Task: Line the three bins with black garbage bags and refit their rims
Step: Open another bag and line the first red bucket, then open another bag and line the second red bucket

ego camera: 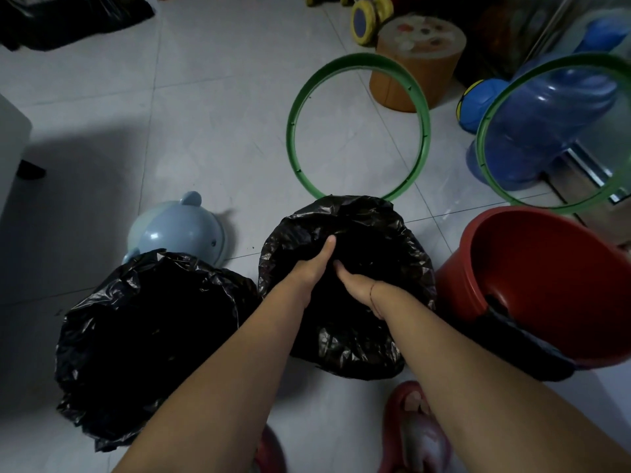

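Deep in bag, left hand, right hand, fingers hidden

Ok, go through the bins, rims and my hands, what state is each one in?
Left bin: lined, no rim.
Middle bin: lined, no rim, both hands inside.
Red bin: unlined, a loose black bag draped over its near edge.
Middle green rim: off, on the floor.
Right green rim: off its bin.
Left hand: inside the middle bin, fingers hidden.
Right hand: likewise.

Bare floor lies open beyond the bagged bins, left of the green rim.
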Motion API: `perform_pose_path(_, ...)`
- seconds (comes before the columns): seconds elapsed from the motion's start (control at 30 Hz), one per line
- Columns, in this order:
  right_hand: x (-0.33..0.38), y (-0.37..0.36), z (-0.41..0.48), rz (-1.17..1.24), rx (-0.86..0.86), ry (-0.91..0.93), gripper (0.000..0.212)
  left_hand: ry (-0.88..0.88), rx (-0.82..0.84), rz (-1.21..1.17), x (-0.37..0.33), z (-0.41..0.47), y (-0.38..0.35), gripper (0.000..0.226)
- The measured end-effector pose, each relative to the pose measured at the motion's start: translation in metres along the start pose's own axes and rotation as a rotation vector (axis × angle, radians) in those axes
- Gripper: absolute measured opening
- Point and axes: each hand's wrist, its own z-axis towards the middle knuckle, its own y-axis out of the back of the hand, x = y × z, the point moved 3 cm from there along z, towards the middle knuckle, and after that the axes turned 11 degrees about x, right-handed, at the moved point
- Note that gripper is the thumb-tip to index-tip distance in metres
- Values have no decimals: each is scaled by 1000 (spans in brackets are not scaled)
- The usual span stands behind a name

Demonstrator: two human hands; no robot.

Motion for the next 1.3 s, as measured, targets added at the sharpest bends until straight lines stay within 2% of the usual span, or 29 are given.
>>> perform_pose_path(0.13,2,3,-4,-25,-4,7,86,-64,79,53,-1,-7,-2,83)
perform_pose_path(0.23,3,5,-11,-13,27,71,86,-88,156,70,-3,-18,-3,97)
perform_pose_path(0.37,1,9,-29,20,-41,67,82,-110,160,108,3,-38,-1,96)
perform_pose_path(0.53,2,7,-78,260,-52,296,73,-168,195,246,15,-74,-10,50)
perform_pose_path(0.6,-3,1,-99,275,-111,371,67,-220,158,275,19,-86,-14,56)
perform_pose_path(0.7,-14,-4,-126,244,-209,476,54,-334,47,301,19,-98,-22,78)
perform_pose_path(0.77,-20,0,-143,232,-228,505,40,-393,24,333,17,-106,-34,73)
perform_pose_path(0.87,-19,20,-171,130,-233,491,43,-486,30,371,11,-120,-63,62)
perform_pose_path(0.97,-19,58,-200,35,-194,402,49,-574,64,435,2,-128,-99,51)
perform_pose_path(1.1,-40,127,-242,-72,-310,281,54,-621,136,488,-15,-124,-152,45)
perform_pose_path(1.17,-61,154,-254,-21,-328,254,56,-616,163,508,-22,-117,-173,43)
perform_pose_path(1.3,-106,175,-246,271,-308,271,62,-571,156,603,-29,-98,-196,46)
